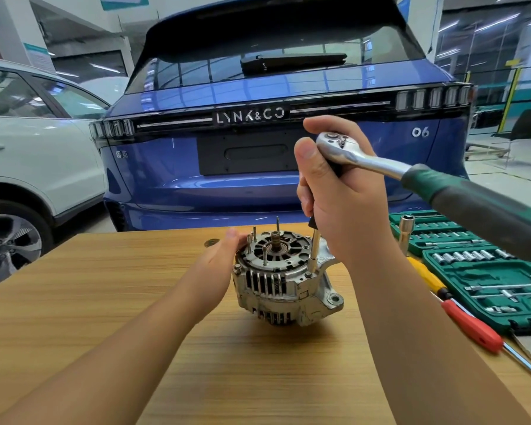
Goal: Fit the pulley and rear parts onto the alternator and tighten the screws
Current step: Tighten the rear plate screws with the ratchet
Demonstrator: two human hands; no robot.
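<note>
The blue car's tailgate (288,185) reads "LYNK&CO" and "06".

Head view, close above the table (105,302)

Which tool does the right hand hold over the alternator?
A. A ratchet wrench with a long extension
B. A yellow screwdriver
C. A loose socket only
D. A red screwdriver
A: the right hand grips the head of the ratchet wrench, and its extension reaches down to a screw on the alternator, while the red screwdriver and the yellow screwdriver lie on the table.
</note>
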